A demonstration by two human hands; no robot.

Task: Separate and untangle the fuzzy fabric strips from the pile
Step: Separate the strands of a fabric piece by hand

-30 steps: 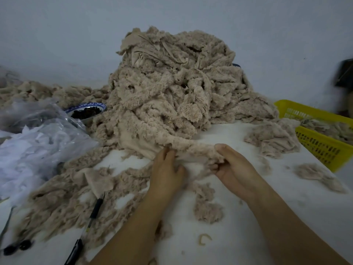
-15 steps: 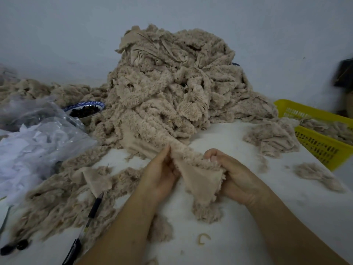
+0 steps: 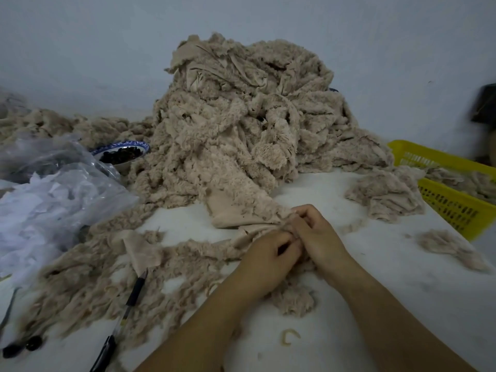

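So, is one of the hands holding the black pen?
No, the black pen lies free on the table, while the left hand and the right hand both pinch the fabric strip.

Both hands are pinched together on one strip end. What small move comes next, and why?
Probably draw both hands back toward you, keeping the grip. The left hand and right hand pinch the near end of the strip, which runs up into the pile, its far end buried there.

Pile behind hands; bag left, basket right, pen front-left.
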